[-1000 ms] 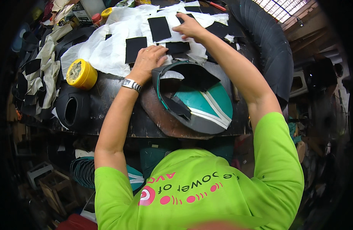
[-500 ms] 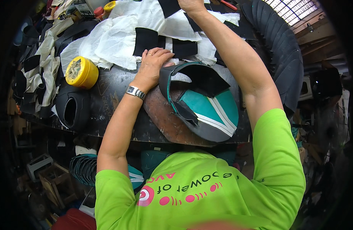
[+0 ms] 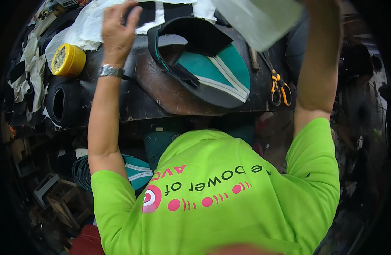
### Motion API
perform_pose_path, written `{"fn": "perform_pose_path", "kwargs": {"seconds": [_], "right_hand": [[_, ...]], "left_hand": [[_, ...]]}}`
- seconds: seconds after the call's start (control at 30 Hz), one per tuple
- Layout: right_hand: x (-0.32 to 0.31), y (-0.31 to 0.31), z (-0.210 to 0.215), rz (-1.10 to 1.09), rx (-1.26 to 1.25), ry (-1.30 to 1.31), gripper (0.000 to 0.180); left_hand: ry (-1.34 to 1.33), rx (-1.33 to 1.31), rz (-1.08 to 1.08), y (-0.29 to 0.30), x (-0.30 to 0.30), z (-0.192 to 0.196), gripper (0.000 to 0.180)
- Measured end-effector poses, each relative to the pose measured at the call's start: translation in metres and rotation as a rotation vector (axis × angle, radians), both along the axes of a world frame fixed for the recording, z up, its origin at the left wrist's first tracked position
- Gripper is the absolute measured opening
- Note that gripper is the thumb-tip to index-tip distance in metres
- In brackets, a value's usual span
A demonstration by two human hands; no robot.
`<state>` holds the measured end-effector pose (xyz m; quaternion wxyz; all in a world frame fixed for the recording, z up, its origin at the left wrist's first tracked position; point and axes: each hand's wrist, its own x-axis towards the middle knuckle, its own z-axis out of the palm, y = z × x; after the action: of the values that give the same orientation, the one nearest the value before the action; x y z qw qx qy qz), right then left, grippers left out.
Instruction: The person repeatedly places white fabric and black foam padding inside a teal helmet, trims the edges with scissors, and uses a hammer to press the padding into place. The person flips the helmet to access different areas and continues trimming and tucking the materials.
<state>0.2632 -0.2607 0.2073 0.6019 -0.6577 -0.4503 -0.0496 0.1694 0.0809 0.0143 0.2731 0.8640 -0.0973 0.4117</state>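
My left hand (image 3: pixel 118 36), with a metal-band watch at the wrist, is raised over the workbench's far left side, fingers and thumb apart. Black patches on white cloth (image 3: pixel 91 32) lie beneath and beside it. At the top right edge my right hand (image 3: pixel 320 5) is mostly cut off and smeared. A loose sheet of white cloth (image 3: pixel 259 21) hangs in the air from it, blurred. Between my arms sits a teal, white and black piece (image 3: pixel 229 72) with a curved black band standing up, like part of a shoe. It rests on a worn brown board (image 3: pixel 161 95).
Orange-handled scissors (image 3: pixel 275 87) and a wooden handle (image 3: pixel 253 58) lie right of the board. A yellow tub (image 3: pixel 74 60) and a black hollow piece (image 3: pixel 61 102) stand at the left. Below the bench edge are teal pieces (image 3: pixel 138 172) and a wooden stool (image 3: pixel 68 202).
My left hand has lifted off the cloth and moved left. My right arm has swung right with a white cloth sheet, uncovering the scissors. The view has shifted.
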Motion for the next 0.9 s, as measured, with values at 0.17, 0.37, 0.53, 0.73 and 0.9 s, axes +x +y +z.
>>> {"fn": "perform_pose_path", "kwargs": {"seconds": [0.17,0.37,0.53,0.73,0.9], "right_hand": [[-0.101,-0.030,-0.032,0.273,-0.240,0.084,0.074],[-0.110,-0.029,-0.100,0.036,-0.250,0.587,0.067],[-0.086,-0.010,-0.184,-0.310,-0.600,0.134,0.096],[-0.144,-0.004,-0.220,-0.249,-0.385,0.104,0.108],[-0.166,-0.008,-0.179,-0.241,0.174,0.274,0.086]], "left_hand": [[0.348,-0.574,-0.675,-0.073,-0.104,0.068,0.036],[0.725,-0.512,-0.689,-0.151,-0.163,0.048,0.027],[0.613,-0.520,-0.861,-0.140,-0.186,0.037,0.026],[0.852,-1.211,-0.663,-0.111,-0.197,0.033,0.023],[1.054,-0.989,-0.676,-0.107,-0.195,0.041,0.024]]}}
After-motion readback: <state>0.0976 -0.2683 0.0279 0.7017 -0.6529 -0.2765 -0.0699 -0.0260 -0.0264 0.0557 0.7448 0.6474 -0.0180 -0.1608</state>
